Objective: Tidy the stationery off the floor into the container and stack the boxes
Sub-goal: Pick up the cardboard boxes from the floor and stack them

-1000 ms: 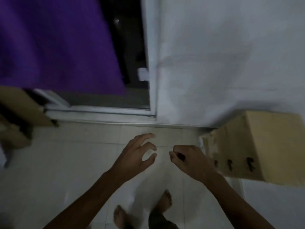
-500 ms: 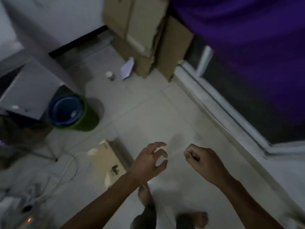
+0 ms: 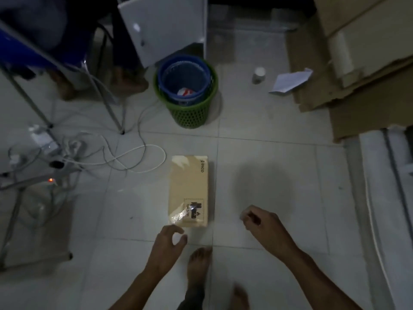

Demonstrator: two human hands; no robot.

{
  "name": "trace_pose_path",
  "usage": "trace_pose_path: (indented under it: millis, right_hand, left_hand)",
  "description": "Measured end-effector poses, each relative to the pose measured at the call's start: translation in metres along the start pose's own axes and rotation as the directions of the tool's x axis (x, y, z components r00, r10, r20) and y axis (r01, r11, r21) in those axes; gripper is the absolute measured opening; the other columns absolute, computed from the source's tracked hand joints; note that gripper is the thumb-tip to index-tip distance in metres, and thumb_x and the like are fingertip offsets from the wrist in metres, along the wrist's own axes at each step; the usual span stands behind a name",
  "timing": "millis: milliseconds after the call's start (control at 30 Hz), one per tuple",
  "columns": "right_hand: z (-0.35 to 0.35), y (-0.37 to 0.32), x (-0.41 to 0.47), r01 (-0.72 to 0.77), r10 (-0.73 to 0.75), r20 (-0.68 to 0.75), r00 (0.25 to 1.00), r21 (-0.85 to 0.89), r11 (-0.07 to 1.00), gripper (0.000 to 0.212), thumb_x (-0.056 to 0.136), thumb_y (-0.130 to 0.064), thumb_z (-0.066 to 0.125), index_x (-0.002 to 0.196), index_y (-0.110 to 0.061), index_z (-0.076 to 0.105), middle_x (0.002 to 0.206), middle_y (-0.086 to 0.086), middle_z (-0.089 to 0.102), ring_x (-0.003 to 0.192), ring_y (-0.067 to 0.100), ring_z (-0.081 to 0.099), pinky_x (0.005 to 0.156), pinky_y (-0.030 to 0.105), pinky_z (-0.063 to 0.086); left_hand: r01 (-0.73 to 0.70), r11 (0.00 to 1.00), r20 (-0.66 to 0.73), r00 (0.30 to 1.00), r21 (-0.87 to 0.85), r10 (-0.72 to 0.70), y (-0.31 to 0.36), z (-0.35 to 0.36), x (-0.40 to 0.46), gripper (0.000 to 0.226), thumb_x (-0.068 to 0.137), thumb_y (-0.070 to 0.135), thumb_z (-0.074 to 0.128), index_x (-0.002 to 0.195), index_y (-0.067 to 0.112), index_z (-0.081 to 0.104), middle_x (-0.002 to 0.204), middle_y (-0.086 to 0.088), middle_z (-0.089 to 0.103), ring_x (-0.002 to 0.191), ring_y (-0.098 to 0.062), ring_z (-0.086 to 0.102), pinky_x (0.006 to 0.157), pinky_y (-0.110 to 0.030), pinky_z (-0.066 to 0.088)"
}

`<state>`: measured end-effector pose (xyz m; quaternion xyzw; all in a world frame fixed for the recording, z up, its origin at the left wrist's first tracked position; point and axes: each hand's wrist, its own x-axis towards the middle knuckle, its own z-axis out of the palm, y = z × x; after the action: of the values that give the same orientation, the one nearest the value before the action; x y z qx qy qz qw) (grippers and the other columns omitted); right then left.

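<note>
Box [image 3: 189, 190] lies flat on the floor [image 3: 268, 198] at twelve o'clock, just beyond my loosely curled, empty left hand [image 3: 166, 246]. My right hand [image 3: 264, 227] looks curled; contents unclear. I should grip both long edges evenly.

floor: pale tiles [image 3: 268, 153] | light: dim | left: metal-legged table [image 3: 107, 104], cables [image 3: 125, 157]

Flat cardboard box [image 3: 189, 190] lying on the tiled floor [image 3: 268, 198]. Left hand [image 3: 166, 245] loosely curled just below its near edge, holding nothing. Right hand [image 3: 264, 227] curled, apart. 2 nested baskets [image 3: 186, 90] beyond.
</note>
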<state>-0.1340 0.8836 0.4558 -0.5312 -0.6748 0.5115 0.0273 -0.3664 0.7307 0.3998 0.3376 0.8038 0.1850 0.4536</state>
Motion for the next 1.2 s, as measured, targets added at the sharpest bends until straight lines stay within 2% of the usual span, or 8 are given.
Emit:
trace_pose_path:
  millis: [233,433,600,700,767,900,1067,1200]
  right_hand:
    - [0.097,0.042,0.086,0.003,-0.003,0.077,0.997,0.0,1.0,0.012,0.092,-0.022,0.058,0.085,-0.033,0.061,0.082,-0.013,0.066,0.075,0.0,0.059,0.064,0.011,0.044]
    - [0.158,0.083,0.129,-0.106,0.103,0.057,0.993,0.042,0.993,0.011,0.094,-0.022,0.054,0.103,-0.028,0.056,0.106,-0.008,0.061,0.094,0.008,0.058,0.066,0.014,0.042]
    - [0.179,0.119,0.126,-0.238,0.237,0.026,0.971,0.058,0.969,0.044,0.094,-0.023,0.056,0.136,-0.018,0.043,0.138,0.002,0.047,0.117,0.017,0.05,0.093,0.025,0.04]
    - [0.183,0.13,0.12,-0.373,0.35,0.142,0.926,0.193,0.907,0.055,0.096,-0.027,0.054,0.145,-0.02,0.031,0.146,0.001,0.039,0.127,0.017,0.043,0.098,0.024,0.034]
    - [0.18,0.135,0.115,-0.396,0.353,0.192,0.916,0.272,0.877,0.053,0.096,-0.026,0.054,0.144,-0.024,0.032,0.143,-0.002,0.043,0.123,0.016,0.045,0.099,0.028,0.038]
    - [0.159,0.155,0.112,-0.375,0.397,0.025,0.918,0.382,0.845,0.045,0.095,-0.018,0.052,0.138,-0.022,0.04,0.133,0.004,0.053,0.113,0.022,0.054,0.093,0.038,0.048]
    - [0.114,0.207,0.124,-0.31,0.458,-0.169,0.873,0.534,0.787,0.055,0.097,-0.018,0.049,0.147,-0.023,0.027,0.147,0.003,0.04,0.126,0.021,0.047,0.105,0.041,0.041]
    - [0.087,0.241,0.145,-0.217,0.495,-0.182,0.85,0.735,0.642,0.059,0.097,-0.025,0.048,0.149,-0.034,0.021,0.157,-0.001,0.023,0.113,0.006,0.052,0.098,0.03,0.042]
  left_hand:
    - [0.354,0.889,-0.014,0.927,-0.292,-0.374,-0.086,0.03,0.054,0.043,0.094,0.034,0.052,0.133,0.016,0.044,0.135,-0.011,0.049,0.117,-0.026,0.051,0.095,-0.037,0.045]
    - [0.332,0.824,0.022,0.932,-0.46,-0.363,-0.118,0.041,0.111,0.057,0.095,0.042,0.046,0.146,0.026,0.026,0.154,-0.005,0.027,0.136,-0.028,0.035,0.108,-0.052,0.035]
    - [0.343,0.749,0.173,0.939,-0.567,-0.298,-0.111,0.049,0.109,0.05,0.088,0.064,0.028,0.135,0.047,0.032,0.151,0.002,0.033,0.132,-0.017,0.035,0.107,-0.053,0.035]
    - [0.295,0.823,0.213,0.953,-0.485,-0.215,-0.054,0.054,0.086,0.094,0.036,0.104,0.02,0.113,0.051,0.031,0.144,-0.008,0.043,0.135,-0.027,0.033,0.114,-0.054,0.021]
    - [0.312,0.874,0.317,0.928,-0.373,-0.195,-0.029,0.061,0.076,0.128,-0.001,0.103,0.008,0.108,0.038,0.022,0.147,-0.011,0.033,0.14,-0.032,0.026,0.115,-0.044,0.014]
    - [0.34,0.871,0.411,0.894,-0.355,-0.181,-0.062,0.085,0.109,0.036,0.07,0.088,0.024,0.103,0.073,0.025,0.137,0.02,0.04,0.109,0.007,0.044,0.102,-0.038,0.029]
    - [0.21,0.932,0.526,0.85,-0.294,-0.026,-0.057,0.127,0.13,0.026,0.089,0.062,0.036,0.111,0.077,0.03,0.125,0.04,0.037,0.117,0.012,0.039,0.098,-0.02,0.032]
    - [-0.017,0.925,-0.038,0.999,-0.38,0.003,-0.048,0.119,0.191,0.028,0.1,0.027,0.038,0.123,0.033,0.053,0.132,0.008,0.052,0.127,-0.014,0.046,0.103,-0.036,0.04]
